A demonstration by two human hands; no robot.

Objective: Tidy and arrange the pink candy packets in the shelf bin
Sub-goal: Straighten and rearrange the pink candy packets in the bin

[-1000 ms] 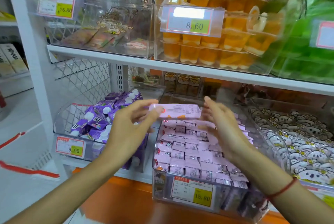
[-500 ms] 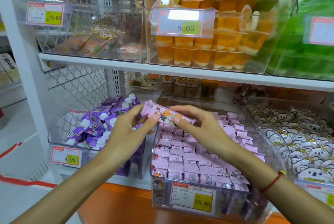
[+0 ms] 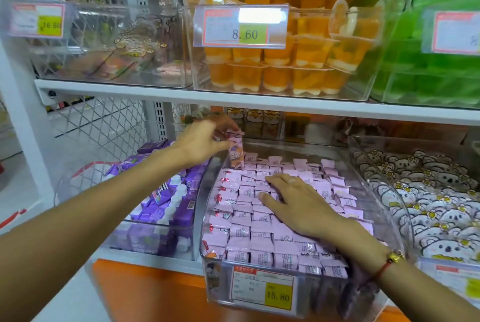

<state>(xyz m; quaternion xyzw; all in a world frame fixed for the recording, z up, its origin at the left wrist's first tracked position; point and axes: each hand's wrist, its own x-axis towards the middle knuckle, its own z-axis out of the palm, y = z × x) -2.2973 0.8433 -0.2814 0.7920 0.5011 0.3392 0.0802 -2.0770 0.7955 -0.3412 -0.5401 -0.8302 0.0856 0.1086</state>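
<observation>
Pink crinkled packets (image 3: 259, 223), clear bin (image 3: 207, 217)

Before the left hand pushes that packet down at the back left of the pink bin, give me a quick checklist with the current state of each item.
1. Left hand grips the pink packet: ok.
2. Packet stands upright over the clear bin, back left corner: ok.
3. Open slot beneath the packet: cannot tell, hidden by packet.
4. Right hand rests flat on the packet rows, steadying them: ok.
5. Rows lie even: ok in front, back rows look ragged.
</observation>
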